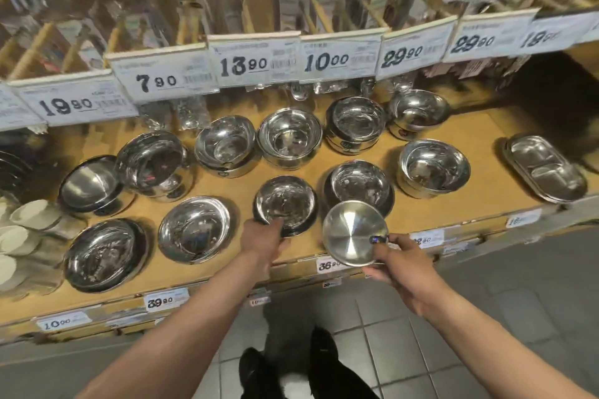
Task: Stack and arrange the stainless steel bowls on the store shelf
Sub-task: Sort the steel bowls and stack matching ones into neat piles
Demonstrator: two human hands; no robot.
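At shelf edge (227, 272), held bowl (353, 232)

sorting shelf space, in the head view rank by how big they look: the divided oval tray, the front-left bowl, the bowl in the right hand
1. Divided oval tray and front-left bowl: look alike, unranked.
2. Bowl in the right hand: smallest, although nearest the camera.

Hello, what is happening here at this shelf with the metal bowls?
A person is arranging steel bowls on a wooden store shelf. The left hand grips the near rim of a bowl stack standing on the shelf. The right hand holds a single brushed bowl tilted above the shelf's front edge. Other bowl stacks stand behind in rows.
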